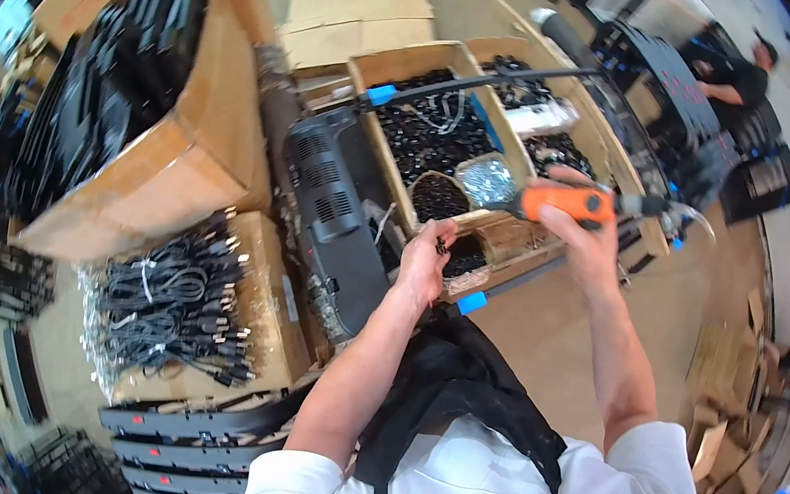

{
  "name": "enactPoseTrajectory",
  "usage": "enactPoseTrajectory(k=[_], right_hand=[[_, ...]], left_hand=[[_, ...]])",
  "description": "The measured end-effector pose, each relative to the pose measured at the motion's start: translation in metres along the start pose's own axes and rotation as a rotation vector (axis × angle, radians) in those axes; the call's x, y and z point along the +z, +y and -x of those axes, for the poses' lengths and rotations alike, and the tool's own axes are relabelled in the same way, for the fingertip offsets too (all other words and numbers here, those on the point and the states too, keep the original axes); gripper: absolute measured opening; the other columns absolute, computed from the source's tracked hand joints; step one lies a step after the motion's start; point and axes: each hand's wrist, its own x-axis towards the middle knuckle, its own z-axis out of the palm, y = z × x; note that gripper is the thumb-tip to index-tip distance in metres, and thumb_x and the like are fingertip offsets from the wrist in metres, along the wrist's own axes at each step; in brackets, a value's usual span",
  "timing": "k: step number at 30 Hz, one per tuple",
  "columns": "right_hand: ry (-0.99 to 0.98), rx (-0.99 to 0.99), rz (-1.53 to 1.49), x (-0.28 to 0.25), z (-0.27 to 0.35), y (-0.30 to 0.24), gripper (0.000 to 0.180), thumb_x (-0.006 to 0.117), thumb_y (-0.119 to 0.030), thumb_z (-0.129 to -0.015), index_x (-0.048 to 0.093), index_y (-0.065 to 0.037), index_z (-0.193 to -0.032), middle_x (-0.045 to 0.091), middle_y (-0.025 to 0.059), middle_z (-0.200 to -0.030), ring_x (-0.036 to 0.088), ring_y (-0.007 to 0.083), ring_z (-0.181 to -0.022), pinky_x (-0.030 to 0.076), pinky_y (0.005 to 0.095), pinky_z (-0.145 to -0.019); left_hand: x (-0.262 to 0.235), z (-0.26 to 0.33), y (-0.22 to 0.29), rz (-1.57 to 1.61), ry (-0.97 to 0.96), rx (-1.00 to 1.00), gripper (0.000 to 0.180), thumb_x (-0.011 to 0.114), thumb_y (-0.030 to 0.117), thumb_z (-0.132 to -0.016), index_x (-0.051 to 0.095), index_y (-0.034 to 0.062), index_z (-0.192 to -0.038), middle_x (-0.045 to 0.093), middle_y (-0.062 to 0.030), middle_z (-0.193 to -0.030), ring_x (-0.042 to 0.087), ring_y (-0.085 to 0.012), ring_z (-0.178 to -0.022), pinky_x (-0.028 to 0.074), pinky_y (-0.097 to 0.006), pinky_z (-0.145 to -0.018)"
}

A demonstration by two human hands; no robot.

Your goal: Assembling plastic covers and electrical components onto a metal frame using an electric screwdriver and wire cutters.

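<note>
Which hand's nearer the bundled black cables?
Left. The left hand is ahead and right of the bundled black cables; the right hand is farther right, gripping the orange power tool.

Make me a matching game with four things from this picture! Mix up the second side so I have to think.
Things:
1. power tool
2. bundled cables
3. left hand
4. large cardboard box

Clues:
A. small dark pieces between its fingers
B. stuffed with flat black parts
C. orange, in the right hand
D. lying on a lower cardboard box

Pairs: 1-C, 2-D, 3-A, 4-B
</note>
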Motion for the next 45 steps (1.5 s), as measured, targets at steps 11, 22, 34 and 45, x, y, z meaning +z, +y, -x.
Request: enactPoseTrajectory(k=[11,22,34,45], right_hand=[[0.891,0.182,-0.128,-0.166,0.195,0.049,0.055,0.079,-0.013,-0.087,0.056,-0.004,-0.136,0.070,0.0151,-0.122,0.069,0.0266,-0.112,0.057,0.0452,-0.099],[0.963,0.756,-0.602,-0.166,0.156,0.295,0.037,0.073,-0.021,-0.094,0.057,-0.011,-0.125,0.069,0.0082,-0.116,0.070,0.0253,-0.100,0.059,0.0471,-0.088],[0.702,0.859,-1.001,-0.116,0.007,0.446,0.028,0.063,-0.036,-0.104,0.059,-0.009,-0.112,0.068,0.0091,-0.105,0.071,0.0269,-0.102,0.063,0.0516,-0.094],[-0.530,1.010,-0.247,-0.179,0.066,0.348,0.018,0.074,-0.026,-0.087,0.077,-0.008,-0.091,0.074,0.0062,-0.080,0.071,0.0182,-0.069,0.055,0.0306,-0.055]], left_hand=[[0.045,0.039,-0.021,-1.539,-0.375,0.187,0.059,0.049,0.055,-0.105,0.062,0.0109,-0.142,0.069,-0.0244,-0.130,0.065,-0.0443,-0.122,0.051,-0.050,-0.105],[0.064,0.036,-0.059,-1.945,-0.053,-0.040,0.081,0.033,0.070,-0.102,0.075,0.0044,-0.124,0.070,-0.0303,-0.124,0.064,-0.0473,-0.122,0.049,-0.054,-0.107],[0.075,0.036,-0.067,-1.964,0.196,-0.167,0.066,0.042,0.068,-0.102,0.079,0.0159,-0.118,0.075,-0.0252,-0.113,0.069,-0.0432,-0.113,0.052,-0.051,-0.102],[0.093,0.036,-0.067,-1.906,0.302,-0.315,0.071,0.040,0.071,-0.101,0.079,0.0127,-0.112,0.075,-0.0251,-0.113,0.069,-0.0428,-0.114,0.051,-0.051,-0.102]])
